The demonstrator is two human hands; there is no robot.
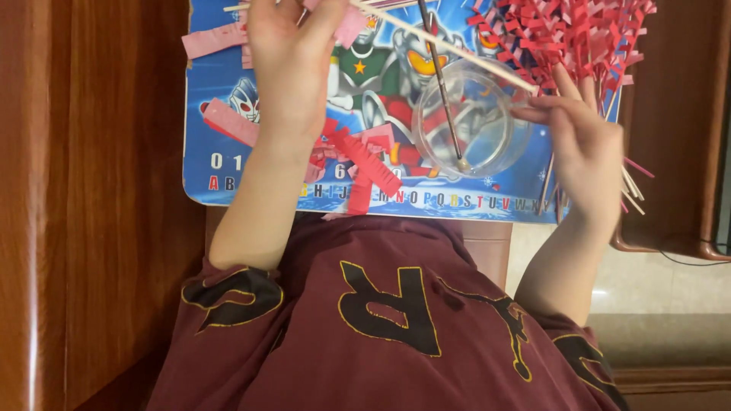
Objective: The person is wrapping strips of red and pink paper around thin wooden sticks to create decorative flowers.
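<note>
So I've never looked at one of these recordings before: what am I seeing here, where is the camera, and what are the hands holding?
There is no machine here: a person works with two bare hands, and one camera worn on the head looks down past a dark red shirt. The left hand and the right hand hold a thin wooden stick between them, one at each end. Below lies a blue cartoon board with fringed pink and red paper strips, a clear round bowl with a brush in it, and a bunch of red fringed sticks at the far right.
</note>
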